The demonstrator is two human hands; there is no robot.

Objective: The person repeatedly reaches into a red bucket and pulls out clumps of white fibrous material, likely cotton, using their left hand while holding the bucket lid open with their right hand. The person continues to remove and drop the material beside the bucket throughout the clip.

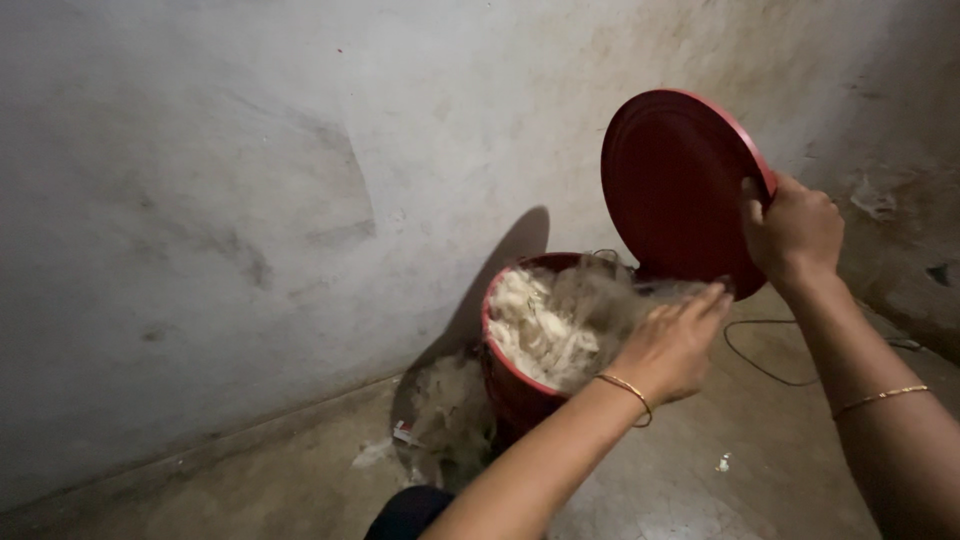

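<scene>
A red bucket (510, 385) stands on the floor by the wall, heaped with pale fluffy fibre (545, 320). My left hand (672, 345) hovers over the bucket's right side, blurred, its fingers in a grey wisp of the fibre. My right hand (793, 232) grips the right edge of a round red lid (672, 185), held up tilted above and behind the bucket. Both wrists wear thin gold bangles.
A stained grey wall (250, 200) rises close behind the bucket. A loose clump of fibre (445, 405) and small scraps lie on the concrete floor to its left. A thin dark wire (760, 360) loops on the floor to the right.
</scene>
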